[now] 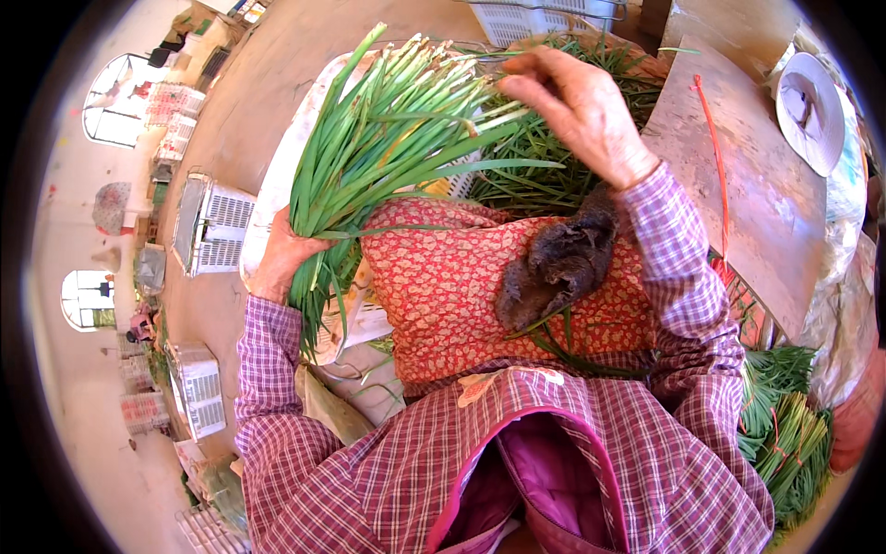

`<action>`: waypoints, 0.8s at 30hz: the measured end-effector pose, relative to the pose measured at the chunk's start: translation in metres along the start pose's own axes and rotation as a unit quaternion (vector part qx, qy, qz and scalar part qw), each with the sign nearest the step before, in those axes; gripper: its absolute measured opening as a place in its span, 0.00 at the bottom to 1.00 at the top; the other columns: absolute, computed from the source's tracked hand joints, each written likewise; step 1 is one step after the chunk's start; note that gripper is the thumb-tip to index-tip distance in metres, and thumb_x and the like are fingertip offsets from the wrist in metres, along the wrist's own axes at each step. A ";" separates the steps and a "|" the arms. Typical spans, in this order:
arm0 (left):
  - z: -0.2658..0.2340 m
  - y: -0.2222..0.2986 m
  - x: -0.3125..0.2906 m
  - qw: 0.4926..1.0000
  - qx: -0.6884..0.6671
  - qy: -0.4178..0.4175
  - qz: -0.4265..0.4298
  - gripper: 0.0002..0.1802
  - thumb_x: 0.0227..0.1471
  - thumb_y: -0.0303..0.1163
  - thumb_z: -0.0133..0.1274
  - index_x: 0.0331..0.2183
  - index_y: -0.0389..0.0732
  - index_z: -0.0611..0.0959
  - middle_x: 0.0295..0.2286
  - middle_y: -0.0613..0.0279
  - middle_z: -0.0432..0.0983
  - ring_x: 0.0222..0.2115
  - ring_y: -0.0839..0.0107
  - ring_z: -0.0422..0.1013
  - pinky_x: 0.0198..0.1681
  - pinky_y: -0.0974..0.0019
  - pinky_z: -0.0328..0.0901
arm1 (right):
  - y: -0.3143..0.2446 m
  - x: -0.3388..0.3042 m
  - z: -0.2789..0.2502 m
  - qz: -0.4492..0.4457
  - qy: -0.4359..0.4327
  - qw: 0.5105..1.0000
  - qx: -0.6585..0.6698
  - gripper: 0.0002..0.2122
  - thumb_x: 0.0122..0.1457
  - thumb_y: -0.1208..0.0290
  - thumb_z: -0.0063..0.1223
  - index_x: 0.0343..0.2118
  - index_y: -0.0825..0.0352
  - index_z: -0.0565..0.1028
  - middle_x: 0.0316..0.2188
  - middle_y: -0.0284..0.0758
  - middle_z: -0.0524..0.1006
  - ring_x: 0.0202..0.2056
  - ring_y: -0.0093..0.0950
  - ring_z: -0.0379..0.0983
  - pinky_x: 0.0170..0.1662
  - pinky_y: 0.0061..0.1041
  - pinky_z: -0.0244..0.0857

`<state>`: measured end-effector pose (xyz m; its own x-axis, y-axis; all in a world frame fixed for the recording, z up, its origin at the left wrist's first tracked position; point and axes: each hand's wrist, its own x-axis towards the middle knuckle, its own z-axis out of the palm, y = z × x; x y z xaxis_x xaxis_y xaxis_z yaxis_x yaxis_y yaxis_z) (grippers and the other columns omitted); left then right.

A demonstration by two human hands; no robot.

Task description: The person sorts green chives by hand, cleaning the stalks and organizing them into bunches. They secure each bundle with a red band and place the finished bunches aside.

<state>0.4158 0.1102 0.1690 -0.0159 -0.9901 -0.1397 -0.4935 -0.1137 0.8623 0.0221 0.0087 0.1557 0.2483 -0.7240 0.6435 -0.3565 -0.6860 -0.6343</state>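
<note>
A thick bunch of garlic chives [369, 152] lies slanted over the far left of my lap, its pale cut ends at the far side. My left hand [282, 254] is wrapped round the leafy lower part. Beside the pale ends, my right hand [586, 115] is curled, thumb and forefinger tips close together; what they pinch, if anything, is too small to make out. A red flowered cloth [434, 295] covers my lap. On it rests a crumpled dark brown fuzzy thing [554, 272], with a few loose green leaves nearby.
More loose chives [526, 175] lie beyond my lap. At right are a brown board [738, 185] with a red tie [715, 138], a pale hat [810, 115] and tied chive bundles [784, 434]. White crates [226, 217] stand at left; another crate [540, 20] is at the far side.
</note>
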 end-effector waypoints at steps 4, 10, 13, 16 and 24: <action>0.017 0.011 -0.017 0.997 -0.071 0.013 -0.036 0.28 0.34 0.13 0.59 0.44 0.32 0.78 0.38 0.60 0.79 0.36 0.73 0.75 0.43 0.68 0.70 | -0.021 -0.002 0.031 -0.050 -0.049 0.982 -0.176 0.20 0.52 0.48 0.59 0.32 0.63 0.72 0.20 0.35 0.75 0.25 0.33 0.76 0.30 0.35 0.69; 0.032 -0.001 -0.039 0.993 -0.081 0.031 -0.075 0.31 0.35 0.15 0.62 0.47 0.33 0.76 0.40 0.60 0.78 0.39 0.72 0.74 0.46 0.67 0.69 | -0.007 -0.007 0.040 -0.097 -0.052 0.980 -0.168 0.04 0.53 0.76 0.54 0.31 0.62 0.78 0.24 0.36 0.79 0.26 0.31 0.78 0.29 0.33 0.72; 0.031 -0.011 -0.041 0.994 -0.065 0.031 -0.082 0.32 0.36 0.18 0.63 0.48 0.33 0.75 0.41 0.59 0.78 0.41 0.71 0.73 0.48 0.68 0.67 | 0.026 -0.004 0.015 -0.115 0.024 0.966 -0.230 0.04 0.55 0.72 0.53 0.33 0.58 0.79 0.27 0.33 0.80 0.27 0.31 0.78 0.32 0.31 0.74; 0.033 -0.015 -0.039 0.993 -0.079 0.024 -0.079 0.32 0.36 0.18 0.63 0.48 0.33 0.75 0.42 0.59 0.78 0.41 0.71 0.73 0.48 0.68 0.67 | 0.077 0.001 -0.041 0.142 -0.026 0.900 -0.411 0.11 0.61 0.60 0.49 0.41 0.56 0.79 0.34 0.36 0.80 0.35 0.32 0.78 0.40 0.35 0.72; 0.040 -0.011 -0.042 0.993 -0.093 0.038 -0.055 0.33 0.36 0.17 0.64 0.48 0.33 0.75 0.41 0.59 0.78 0.41 0.71 0.74 0.49 0.67 0.67 | 0.015 0.009 -0.003 -0.102 0.005 0.963 -0.249 0.08 0.58 0.64 0.55 0.38 0.59 0.78 0.36 0.33 0.77 0.40 0.31 0.74 0.43 0.32 0.69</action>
<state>0.3869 0.1562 0.1459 0.0980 -0.9736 -0.2063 -0.3201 -0.2271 0.9197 0.0162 -0.0077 0.1537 0.3514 -0.5760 0.7381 -0.6901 -0.6921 -0.2116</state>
